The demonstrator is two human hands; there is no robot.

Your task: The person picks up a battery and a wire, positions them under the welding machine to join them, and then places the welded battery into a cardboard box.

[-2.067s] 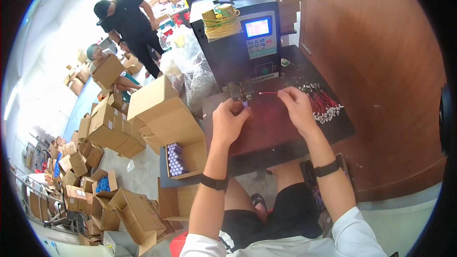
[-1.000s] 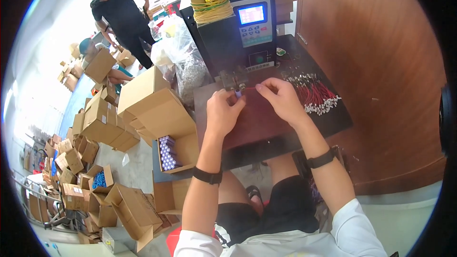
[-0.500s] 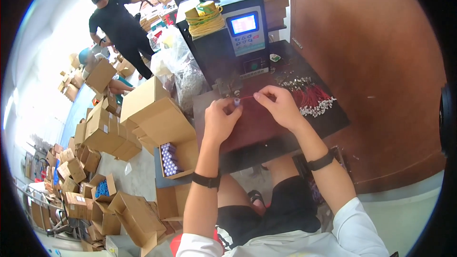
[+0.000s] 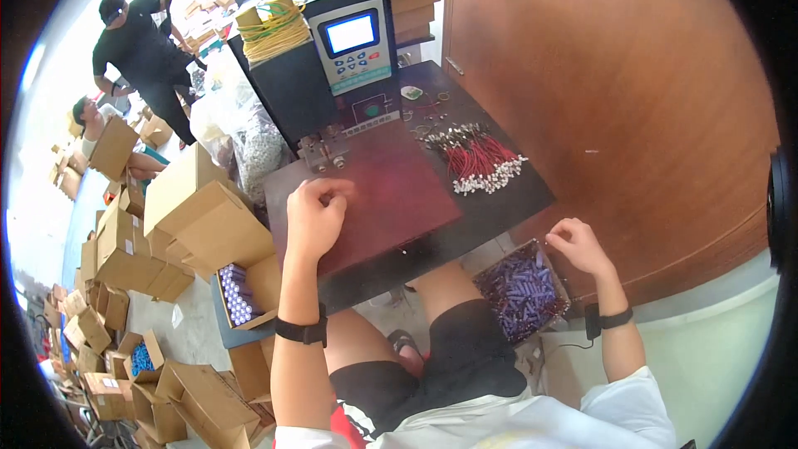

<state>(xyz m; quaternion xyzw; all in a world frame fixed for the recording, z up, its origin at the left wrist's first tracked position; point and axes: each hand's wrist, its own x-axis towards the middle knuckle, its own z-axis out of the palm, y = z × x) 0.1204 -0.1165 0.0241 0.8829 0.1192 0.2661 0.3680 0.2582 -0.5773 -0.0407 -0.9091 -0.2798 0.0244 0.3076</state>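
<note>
Head view. We are noting the left hand [image 4: 314, 218] resting on the dark red mat [image 4: 391, 191] of the small black table [image 4: 507, 199], fingers curled into a loose fist; whether it is pinching anything we cannot tell. It is sitting just in front of the small metal fixture [image 4: 322, 150] at the foot of the black machine [image 4: 320, 66], whose lit screen [image 4: 350, 33] is facing us. A coil of yellow-green wire [image 4: 270, 29] is lying on top of the machine.

The right hand [image 4: 578, 245] is hanging off the table's right edge, directly over the box of purple cylindrical cells [image 4: 522, 289] beside the knee. Its fingers are half bent and grasping nothing that we can see.

A bundle of red leads with white connectors [image 4: 478, 162] is lying on the table to the right of the mat, apart from both hands. A second box of purple cells [image 4: 235, 293] is sitting on the floor to the left, among cardboard cartons [image 4: 199, 216]. A person in black [image 4: 141, 54] is standing at far left.
</note>
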